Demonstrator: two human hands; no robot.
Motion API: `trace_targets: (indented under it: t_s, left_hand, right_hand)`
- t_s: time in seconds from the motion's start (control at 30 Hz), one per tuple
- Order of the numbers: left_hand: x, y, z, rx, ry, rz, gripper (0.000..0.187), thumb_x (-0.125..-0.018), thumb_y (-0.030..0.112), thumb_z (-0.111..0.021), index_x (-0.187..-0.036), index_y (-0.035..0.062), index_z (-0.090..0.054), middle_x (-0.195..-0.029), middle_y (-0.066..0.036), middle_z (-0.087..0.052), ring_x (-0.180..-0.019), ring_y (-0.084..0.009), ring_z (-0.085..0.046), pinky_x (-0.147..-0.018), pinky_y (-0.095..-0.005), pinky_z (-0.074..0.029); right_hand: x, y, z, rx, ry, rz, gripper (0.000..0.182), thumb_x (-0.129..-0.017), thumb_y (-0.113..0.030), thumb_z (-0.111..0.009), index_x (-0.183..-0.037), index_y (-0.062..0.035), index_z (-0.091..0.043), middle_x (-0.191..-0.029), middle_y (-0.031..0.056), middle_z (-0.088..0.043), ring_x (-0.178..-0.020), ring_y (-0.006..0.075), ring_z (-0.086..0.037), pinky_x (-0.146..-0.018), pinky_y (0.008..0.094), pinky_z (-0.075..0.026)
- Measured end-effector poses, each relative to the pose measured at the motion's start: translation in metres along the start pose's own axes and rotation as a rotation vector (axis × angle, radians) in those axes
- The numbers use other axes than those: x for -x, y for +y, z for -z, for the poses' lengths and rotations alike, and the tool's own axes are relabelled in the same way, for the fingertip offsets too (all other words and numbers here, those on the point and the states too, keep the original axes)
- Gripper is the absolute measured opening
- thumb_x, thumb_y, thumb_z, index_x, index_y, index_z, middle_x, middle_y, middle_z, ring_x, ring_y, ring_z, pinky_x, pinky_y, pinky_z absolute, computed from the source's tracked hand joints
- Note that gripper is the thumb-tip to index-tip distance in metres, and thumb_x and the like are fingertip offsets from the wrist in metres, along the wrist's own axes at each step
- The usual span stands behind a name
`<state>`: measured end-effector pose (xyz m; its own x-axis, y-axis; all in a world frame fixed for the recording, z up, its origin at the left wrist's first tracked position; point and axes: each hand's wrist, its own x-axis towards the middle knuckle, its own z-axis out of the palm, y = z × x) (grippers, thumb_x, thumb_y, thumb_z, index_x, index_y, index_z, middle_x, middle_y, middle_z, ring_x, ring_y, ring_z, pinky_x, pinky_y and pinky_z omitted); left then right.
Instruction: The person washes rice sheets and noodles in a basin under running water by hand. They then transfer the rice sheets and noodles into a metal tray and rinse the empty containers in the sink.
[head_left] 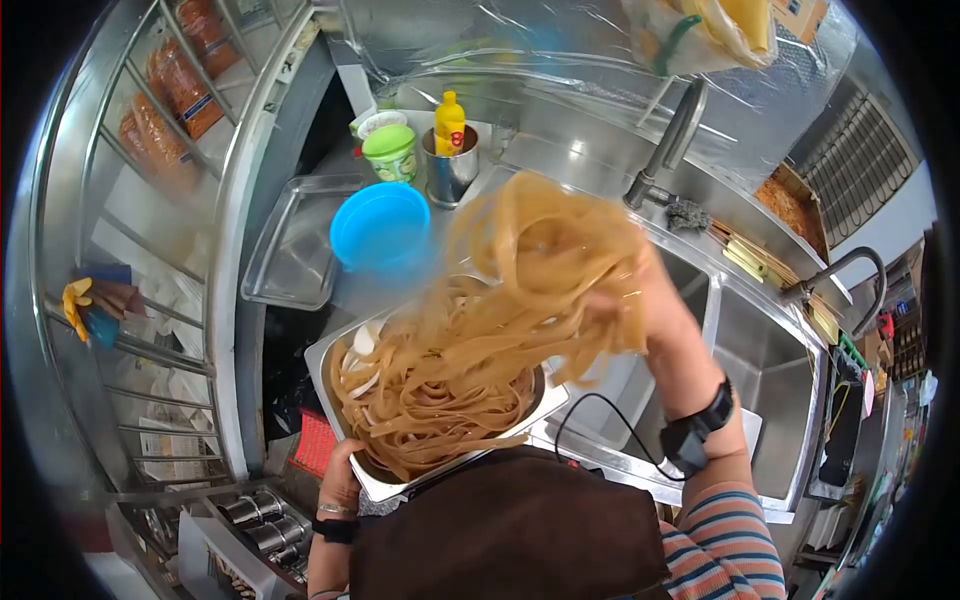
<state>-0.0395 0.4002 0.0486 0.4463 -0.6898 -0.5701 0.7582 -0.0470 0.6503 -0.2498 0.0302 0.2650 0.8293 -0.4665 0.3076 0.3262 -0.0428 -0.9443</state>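
One steel tray (345,375) gripped at its near corner by the left hand (340,478), one bundle of wide noodles (520,290) lifted above it, clasped in the closed right hand (640,300), one blue bowl (380,228) beyond, two sink basins (770,380) beside the right hand.

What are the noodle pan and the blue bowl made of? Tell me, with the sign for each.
Noodle pan: apparently stainless steel, a bright, mirror-like rim. Blue bowl: probably plastic, with even saturated colour and a soft, dull sheen.

Food-stall kitchen, steel sink (770,380), noodle tray (330,365)
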Motion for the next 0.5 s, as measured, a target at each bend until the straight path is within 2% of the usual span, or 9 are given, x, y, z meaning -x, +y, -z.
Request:
trace_targets:
  t_s: [0.03,0.1,0.17,0.23,0.37,0.43,0.5]
  left_hand:
    - [0.003,-0.001,-0.005,-0.003,0.023,-0.002,0.048,-0.078,0.016,-0.054,-0.119,-0.007,-0.055,-0.112,-0.017,-0.065,-0.099,-0.0283,-0.065,-0.09,-0.0373,-0.052]
    - [0.002,-0.003,-0.014,-0.005,0.019,0.008,0.051,-0.077,0.015,-0.054,-0.122,-0.0071,-0.053,-0.115,-0.018,-0.063,-0.103,-0.0294,-0.063,-0.092,-0.0379,-0.051]
    - [0.002,-0.009,-0.011,-0.045,-0.014,0.001,0.055,-0.078,0.019,-0.051,-0.128,-0.0042,-0.049,-0.12,-0.017,-0.06,-0.109,-0.032,-0.06,-0.096,-0.0426,-0.049]
    - [0.004,-0.009,-0.014,-0.023,-0.015,0.018,0.056,-0.077,0.017,-0.052,-0.129,-0.0039,-0.048,-0.121,-0.018,-0.06,-0.109,-0.0319,-0.06,-0.096,-0.0424,-0.049]
    - [0.007,-0.008,-0.023,0.01,0.034,-0.003,0.054,-0.077,0.014,-0.052,-0.127,-0.006,-0.049,-0.119,-0.018,-0.061,-0.107,-0.0308,-0.061,-0.096,-0.0399,-0.049]
    - [0.008,-0.009,-0.025,0.02,0.05,0.005,0.052,-0.077,0.013,-0.052,-0.125,-0.0073,-0.05,-0.118,-0.018,-0.062,-0.105,-0.0299,-0.062,-0.096,-0.0379,-0.05]
    - [0.006,-0.009,-0.02,0.031,0.028,0.022,0.053,-0.076,0.011,-0.052,-0.126,-0.0069,-0.05,-0.118,-0.017,-0.062,-0.106,-0.0294,-0.062,-0.095,-0.0376,-0.05]
  right_hand:
    - [0.006,-0.016,0.004,-0.102,0.117,-0.035,0.056,-0.069,-0.009,-0.081,-0.12,-0.002,-0.057,-0.11,0.0037,-0.065,-0.1,0.0122,-0.061,-0.089,0.0288,-0.049]
    - [0.018,-0.033,0.031,-0.04,0.197,-0.056,0.053,-0.07,-0.009,-0.08,-0.117,-0.001,-0.058,-0.11,0.0046,-0.065,-0.098,0.0127,-0.062,-0.087,0.0286,-0.051]
    - [0.031,-0.035,0.058,0.034,0.241,-0.016,0.048,-0.072,-0.008,-0.078,-0.116,-0.0005,-0.058,-0.108,0.0044,-0.066,-0.095,0.0124,-0.062,-0.085,0.0283,-0.051]
    - [0.039,-0.028,0.078,0.092,0.26,0.025,0.044,-0.074,-0.007,-0.076,-0.115,-0.0001,-0.059,-0.106,0.0042,-0.066,-0.092,0.0121,-0.063,-0.083,0.0279,-0.052]
    - [0.071,0.024,0.118,0.36,0.311,-0.345,0.029,-0.082,-0.001,-0.065,-0.11,-0.0019,-0.062,-0.098,0.0019,-0.068,-0.085,0.0113,-0.063,-0.076,0.0272,-0.051]
    - [0.095,0.086,0.141,0.399,0.252,-0.471,0.029,-0.079,-0.007,-0.069,-0.108,-0.0051,-0.065,-0.096,0.0043,-0.069,-0.084,0.012,-0.064,-0.074,0.0271,-0.051]
    - [0.127,0.157,0.164,0.804,0.183,-0.813,0.032,-0.075,-0.015,-0.074,-0.105,-0.0085,-0.068,-0.092,0.0067,-0.07,-0.081,0.0125,-0.066,-0.074,0.0274,-0.051]
